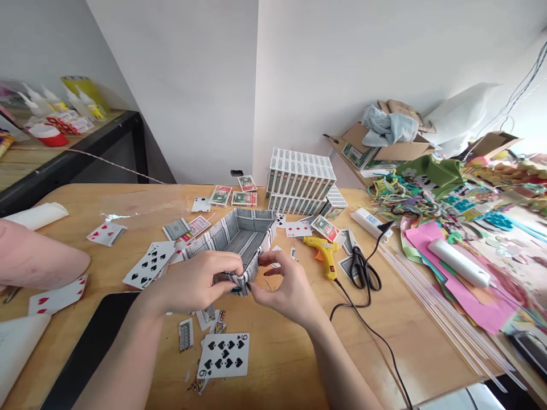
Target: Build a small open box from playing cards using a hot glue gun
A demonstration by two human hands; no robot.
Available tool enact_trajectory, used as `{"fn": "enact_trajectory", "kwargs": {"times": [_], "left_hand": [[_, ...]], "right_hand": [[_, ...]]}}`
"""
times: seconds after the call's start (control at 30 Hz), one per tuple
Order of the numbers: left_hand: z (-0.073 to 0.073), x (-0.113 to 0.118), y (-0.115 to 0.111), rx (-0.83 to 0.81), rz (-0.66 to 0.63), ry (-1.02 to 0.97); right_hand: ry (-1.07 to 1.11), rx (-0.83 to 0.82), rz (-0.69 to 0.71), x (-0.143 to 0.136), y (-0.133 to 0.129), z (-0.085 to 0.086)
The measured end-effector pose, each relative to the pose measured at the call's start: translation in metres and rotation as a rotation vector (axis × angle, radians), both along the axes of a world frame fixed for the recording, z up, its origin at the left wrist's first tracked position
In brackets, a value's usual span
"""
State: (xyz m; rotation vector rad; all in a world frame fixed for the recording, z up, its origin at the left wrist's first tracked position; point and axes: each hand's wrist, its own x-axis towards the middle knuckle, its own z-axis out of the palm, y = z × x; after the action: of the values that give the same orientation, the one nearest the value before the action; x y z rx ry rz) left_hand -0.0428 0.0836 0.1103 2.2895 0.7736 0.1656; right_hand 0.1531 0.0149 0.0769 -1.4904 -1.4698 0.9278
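Note:
An open-topped box built from playing cards [243, 236] sits in the middle of the table, its patterned card backs showing. My left hand [200, 279] grips the near end wall, thumb and fingers closed on the card edge. At the same near corner, my right hand [286, 285] pinches the card wall between thumb and fingers. Just below my hands lie a nine of spades [224, 356] and small cut card pieces [186, 335]. To the right of the box rests a yellow hot glue gun [323, 253] with a black cord.
Stacked card packs [299, 179] stand behind the box. Black-handled scissors [363, 270], a white power strip [371, 222] and clear glue sticks [440, 313] lie on the right. A dark tablet-like slab [92, 347] and another person's arm [43, 256] are on the left.

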Motion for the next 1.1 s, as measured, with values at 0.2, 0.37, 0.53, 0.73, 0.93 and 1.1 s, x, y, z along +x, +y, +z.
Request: {"fn": "enact_trajectory", "kwargs": {"times": [0.2,0.37,0.53,0.73,0.93,1.1], "left_hand": [[-0.001,0.001,-0.001,0.007,-0.013,-0.002],[-0.005,0.005,0.0,0.01,-0.039,-0.039],[-0.002,0.007,-0.003,-0.002,-0.051,-0.048],[-0.002,0.007,-0.002,0.019,-0.03,-0.06],[-0.005,0.012,-0.003,0.019,-0.03,-0.059],[-0.007,0.016,-0.003,0.032,-0.063,-0.042]], "right_hand": [[-0.014,-0.002,0.01,0.0,-0.001,0.001],[-0.082,0.025,0.004,-0.002,-0.002,-0.001],[-0.052,0.029,-0.035,0.0,0.0,-0.004],[-0.06,0.063,0.029,0.002,-0.004,-0.006],[-0.12,0.062,-0.017,-0.001,-0.004,-0.008],[-0.105,0.038,0.008,0.002,-0.002,-0.011]]}}
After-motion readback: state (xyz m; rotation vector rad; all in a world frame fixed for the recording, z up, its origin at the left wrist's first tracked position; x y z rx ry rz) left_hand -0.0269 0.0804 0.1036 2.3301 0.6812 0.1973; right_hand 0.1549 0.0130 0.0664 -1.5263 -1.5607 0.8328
